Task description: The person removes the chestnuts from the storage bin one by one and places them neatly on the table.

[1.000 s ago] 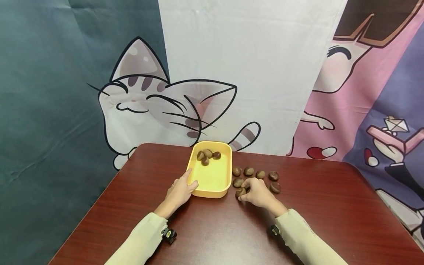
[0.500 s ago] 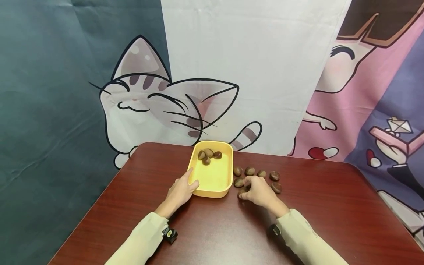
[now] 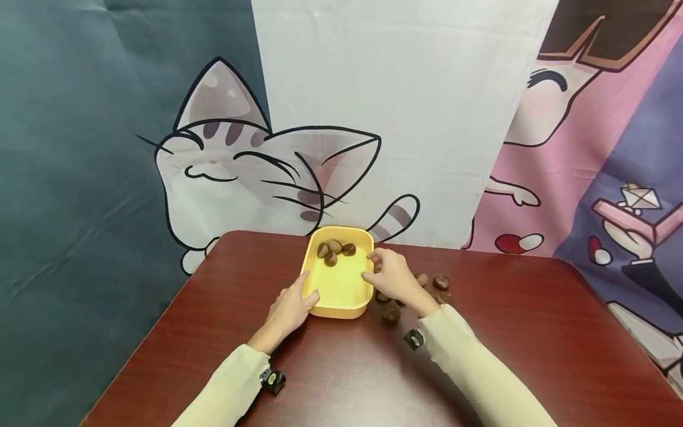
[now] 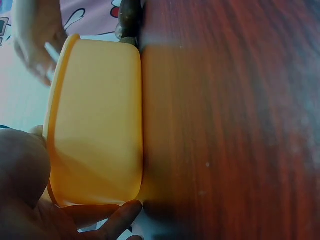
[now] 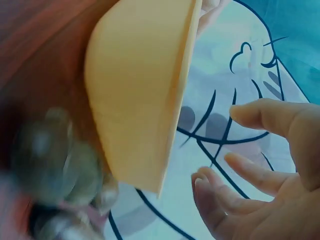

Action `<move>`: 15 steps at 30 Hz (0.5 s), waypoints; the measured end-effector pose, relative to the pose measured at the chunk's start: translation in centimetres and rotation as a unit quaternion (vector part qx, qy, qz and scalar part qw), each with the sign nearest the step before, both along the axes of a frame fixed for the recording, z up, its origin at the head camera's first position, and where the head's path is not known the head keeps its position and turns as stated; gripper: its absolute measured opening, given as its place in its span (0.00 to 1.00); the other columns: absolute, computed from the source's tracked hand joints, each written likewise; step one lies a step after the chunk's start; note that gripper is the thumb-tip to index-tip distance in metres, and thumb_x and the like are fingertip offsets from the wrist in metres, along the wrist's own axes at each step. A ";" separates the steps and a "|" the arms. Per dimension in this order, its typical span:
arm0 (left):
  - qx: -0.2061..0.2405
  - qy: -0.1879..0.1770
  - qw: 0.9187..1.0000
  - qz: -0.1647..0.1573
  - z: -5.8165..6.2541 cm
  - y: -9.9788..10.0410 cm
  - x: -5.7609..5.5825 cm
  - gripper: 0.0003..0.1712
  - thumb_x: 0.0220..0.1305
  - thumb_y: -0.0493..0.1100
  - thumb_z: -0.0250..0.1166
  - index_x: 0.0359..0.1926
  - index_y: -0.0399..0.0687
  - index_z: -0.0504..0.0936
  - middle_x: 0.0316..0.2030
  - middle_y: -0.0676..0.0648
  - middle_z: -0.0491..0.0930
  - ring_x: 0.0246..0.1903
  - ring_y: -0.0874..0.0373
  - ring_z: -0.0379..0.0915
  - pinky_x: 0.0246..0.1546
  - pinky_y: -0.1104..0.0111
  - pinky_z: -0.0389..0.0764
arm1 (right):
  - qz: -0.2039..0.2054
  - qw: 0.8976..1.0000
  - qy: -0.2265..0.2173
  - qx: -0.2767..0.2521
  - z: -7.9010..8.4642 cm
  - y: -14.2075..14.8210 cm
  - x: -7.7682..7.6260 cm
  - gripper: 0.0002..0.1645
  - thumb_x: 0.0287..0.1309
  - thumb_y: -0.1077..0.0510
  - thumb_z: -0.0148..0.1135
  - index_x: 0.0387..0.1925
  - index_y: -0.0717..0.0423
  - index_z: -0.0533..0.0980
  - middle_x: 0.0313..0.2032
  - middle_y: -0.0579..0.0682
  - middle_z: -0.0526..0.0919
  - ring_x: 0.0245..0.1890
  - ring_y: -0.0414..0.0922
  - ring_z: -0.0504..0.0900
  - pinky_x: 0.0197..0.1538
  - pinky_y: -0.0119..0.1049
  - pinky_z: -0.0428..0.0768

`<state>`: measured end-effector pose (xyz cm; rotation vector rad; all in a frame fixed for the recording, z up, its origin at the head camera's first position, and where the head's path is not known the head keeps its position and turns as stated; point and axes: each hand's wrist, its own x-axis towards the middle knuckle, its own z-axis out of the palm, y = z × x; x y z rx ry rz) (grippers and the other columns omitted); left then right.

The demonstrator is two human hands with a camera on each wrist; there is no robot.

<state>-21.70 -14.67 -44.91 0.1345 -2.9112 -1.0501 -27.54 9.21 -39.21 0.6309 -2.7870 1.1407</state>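
In the head view a yellow box stands on the table with several brown chestnuts at its far end. My left hand grips the box's near left side, thumb at the rim; the left wrist view shows its fingers around the box's end wall. At the right rim hovers my right hand. Seen from the right wrist, its thumb and fingers are spread apart with nothing between them. More chestnuts lie on the table right of the box, some partly hidden under the right hand and forearm.
The dark red wooden table ends just behind the box. A cloth backdrop printed with a cartoon cat hangs beyond it. Loose chestnuts lie to the right of my right hand.
My right hand has left the nearest chestnuts on the table and moved up and left to the box's right rim, its fingers apart. The left hand and the box stay in place.
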 end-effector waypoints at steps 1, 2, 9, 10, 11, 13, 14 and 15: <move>0.001 -0.001 1.000 0.001 0.0 0.0 0.1 0.39 0.66 0.56 0.55 0.76 0.55 0.61 0.64 0.39 0.74 0.56 0.40 0.75 0.43 0.44 0.75 | 0.001 1.000 -0.004 -0.003 0.0 -0.5 -0.3 0.23 0.55 0.58 0.69 0.51 0.63 0.78 0.48 0.59 0.83 0.47 0.55 0.82 0.47 0.47 0.81; 0.001 -0.002 1.000 0.001 -0.1 -0.1 0.1 0.39 0.66 0.56 0.55 0.76 0.55 0.60 0.63 0.39 0.74 0.55 0.41 0.76 0.43 0.44 0.75 | 0.002 1.000 -0.007 -0.004 0.1 -1.0 -0.6 0.24 0.55 0.58 0.68 0.53 0.63 0.78 0.49 0.59 0.82 0.48 0.56 0.82 0.47 0.47 0.81; -0.005 -0.004 1.000 -0.002 -0.2 -0.1 -0.1 0.39 0.66 0.57 0.56 0.75 0.54 0.61 0.61 0.38 0.76 0.52 0.41 0.77 0.41 0.46 0.76 | 0.002 0.998 -0.035 -0.046 0.0 -4.1 -2.5 0.24 0.55 0.59 0.68 0.53 0.62 0.78 0.47 0.61 0.84 0.44 0.54 0.84 0.44 0.44 0.82; -0.007 -0.004 1.000 -0.001 -0.2 -0.1 -0.1 0.39 0.66 0.57 0.56 0.75 0.54 0.61 0.61 0.38 0.76 0.52 0.41 0.77 0.41 0.45 0.76 | 0.002 0.998 -0.037 -0.051 -0.2 -4.4 -2.8 0.24 0.55 0.59 0.68 0.53 0.62 0.78 0.47 0.61 0.84 0.43 0.53 0.84 0.44 0.43 0.82; -0.008 -0.004 1.000 -0.001 -0.2 -0.1 -0.1 0.39 0.66 0.57 0.56 0.75 0.54 0.62 0.61 0.38 0.76 0.52 0.41 0.77 0.42 0.45 0.76 | 0.000 0.998 -0.038 -0.057 -0.3 -4.8 -3.0 0.23 0.54 0.59 0.68 0.53 0.62 0.78 0.46 0.61 0.85 0.43 0.53 0.84 0.45 0.43 0.82; -0.009 -0.004 1.000 0.000 -0.2 -0.1 -0.1 0.38 0.66 0.56 0.56 0.75 0.54 0.62 0.61 0.38 0.76 0.52 0.40 0.77 0.42 0.45 0.76 | 0.001 0.997 -0.044 -0.068 -0.6 -5.5 -3.5 0.23 0.55 0.59 0.67 0.53 0.63 0.78 0.47 0.62 0.84 0.46 0.54 0.84 0.46 0.44 0.81; -0.010 -0.005 1.000 0.001 -0.2 -0.1 -0.1 0.38 0.66 0.56 0.56 0.75 0.54 0.62 0.60 0.38 0.77 0.52 0.40 0.77 0.42 0.45 0.76 | 0.003 0.996 -0.047 -0.072 -0.8 -5.8 -3.8 0.23 0.56 0.59 0.67 0.53 0.64 0.78 0.47 0.63 0.84 0.47 0.55 0.83 0.47 0.45 0.81; -0.010 -0.006 1.000 0.001 -0.2 -0.1 -0.1 0.38 0.66 0.56 0.56 0.75 0.54 0.62 0.60 0.38 0.77 0.52 0.40 0.77 0.42 0.45 0.76 | 0.004 0.996 -0.052 -0.077 -1.0 -6.1 -4.0 0.24 0.56 0.59 0.67 0.54 0.65 0.78 0.48 0.64 0.83 0.48 0.56 0.83 0.47 0.46 0.81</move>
